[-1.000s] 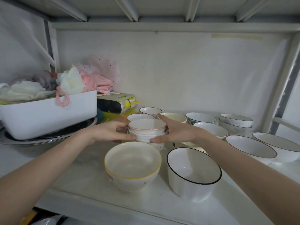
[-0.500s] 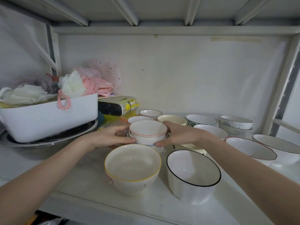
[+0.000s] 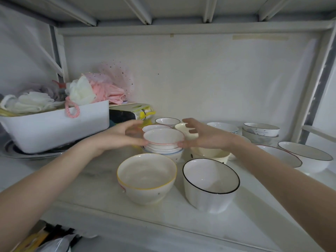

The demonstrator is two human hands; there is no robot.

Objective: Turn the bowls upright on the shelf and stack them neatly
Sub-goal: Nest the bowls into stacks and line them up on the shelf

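A stack of small white bowls [image 3: 163,142], topped by a pink-rimmed one, stands upright in the middle of the shelf [image 3: 87,180]. My left hand [image 3: 121,136] is at its left side and my right hand [image 3: 205,137] at its right. Both thumbs touch the top bowl's rim, while the fingers are spread and lifted off it. In front stand a yellow-rimmed bowl [image 3: 146,177] and a black-rimmed bowl [image 3: 211,182], both upright. Behind the stack are a cream bowl [image 3: 182,128] and a small dark-rimmed bowl [image 3: 167,121].
A white basket [image 3: 54,128] of cloths sits on metal plates at the left. To the right are two nested patterned bowls [image 3: 260,130] and two wide shallow bowls [image 3: 281,155] [image 3: 309,157]. The shelf's upright post [image 3: 309,99] stands at the far right.
The stack came down slightly onto the bowl beneath it. Both hands have loosened from gripping the stack, and their fingers have lifted and spread away from it.
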